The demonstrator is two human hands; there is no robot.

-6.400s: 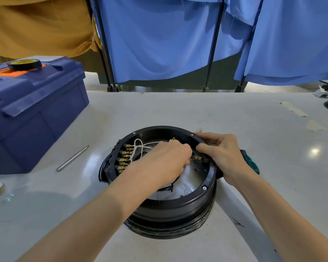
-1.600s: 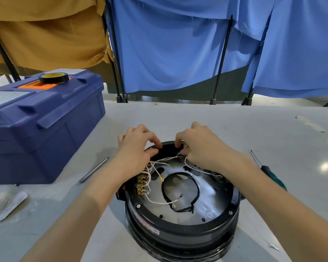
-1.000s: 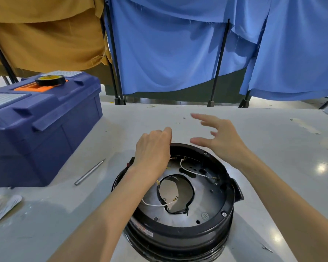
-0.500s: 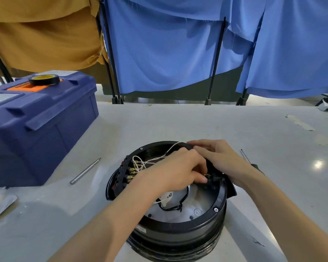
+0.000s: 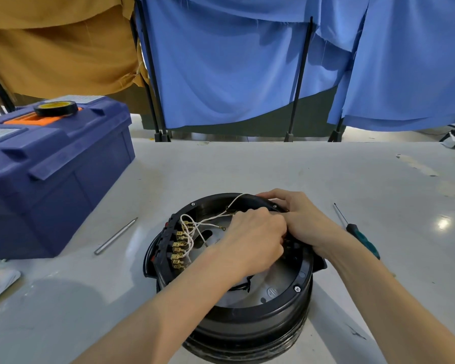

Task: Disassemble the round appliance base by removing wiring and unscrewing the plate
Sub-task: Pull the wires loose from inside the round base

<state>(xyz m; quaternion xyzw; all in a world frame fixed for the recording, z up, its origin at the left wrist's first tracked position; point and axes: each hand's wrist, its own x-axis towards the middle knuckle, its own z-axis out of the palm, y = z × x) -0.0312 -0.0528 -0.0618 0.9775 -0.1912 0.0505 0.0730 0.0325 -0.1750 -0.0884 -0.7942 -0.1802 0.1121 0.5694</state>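
The round appliance base (image 5: 247,329) stands upside down on the table (image 5: 247,166), near its front edge, and both hands are inside its open top. The right hand (image 5: 306,220) lies over the far right rim with bent fingers and grips it. The left hand (image 5: 252,240) is clenched just beside it, touching it, but its fingertips are hidden, so I cannot tell what they pinch. White wires (image 5: 195,224) go from a row of brass terminals (image 5: 177,249) at the left inner wall, and 1 wire runs up to the far rim. The silver plate (image 5: 273,285) shows under the wrists (its screws at the rim are in place). A screwdriver (image 5: 363,240) lies right of the base, a metal rod (image 5: 116,235) left, beside a blue toolbox (image 5: 50,174).
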